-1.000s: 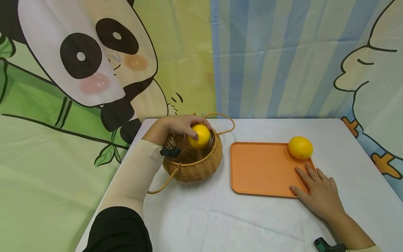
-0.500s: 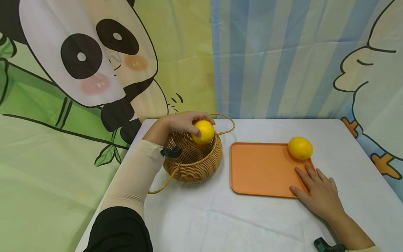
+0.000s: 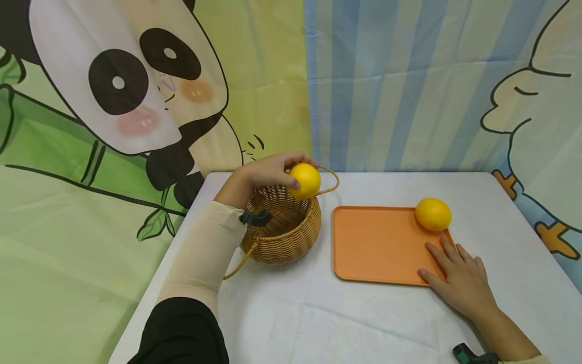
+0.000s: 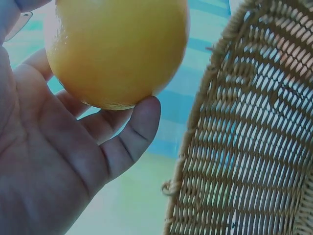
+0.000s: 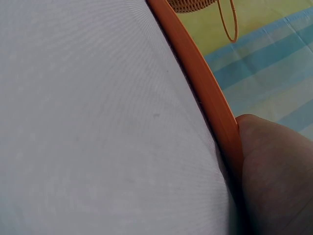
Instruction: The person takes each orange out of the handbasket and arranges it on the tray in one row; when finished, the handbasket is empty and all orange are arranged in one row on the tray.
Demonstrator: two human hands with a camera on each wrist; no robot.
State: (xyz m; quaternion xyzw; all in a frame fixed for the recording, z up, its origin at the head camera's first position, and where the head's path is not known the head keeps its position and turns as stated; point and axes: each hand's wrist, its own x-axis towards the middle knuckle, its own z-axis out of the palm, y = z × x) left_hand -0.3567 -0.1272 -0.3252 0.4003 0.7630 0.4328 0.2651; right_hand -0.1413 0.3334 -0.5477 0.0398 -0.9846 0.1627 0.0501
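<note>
Fingers and thumb of my left hand [image 3: 273,171] grip a round yellow-orange fruit, an orange [image 3: 305,181], above the far right rim of a wicker basket [image 3: 284,247]. In the left wrist view the orange [image 4: 117,49] sits against the thumb and fingers, beside the woven basket wall [image 4: 244,127]. My right hand [image 3: 464,280] rests with spread, fairly straight fingers on the near right corner of an orange tray [image 3: 377,242]. The right wrist view has the tray's edge [image 5: 205,93] close against that hand [image 5: 279,171]. A second orange [image 3: 433,214] lies at the tray's far right corner.
The basket's thin looped handles stick out, one toward the back right [image 3: 337,183] and one at the front left [image 3: 238,267]. White cloth [image 3: 364,323] covers the table. Behind its back edge hangs a printed curtain [image 3: 386,86] with a panda on the left.
My left hand has lifted the orange up and to the right, from inside the basket to above its rim. The right hand, tray and second orange have stayed in place.
</note>
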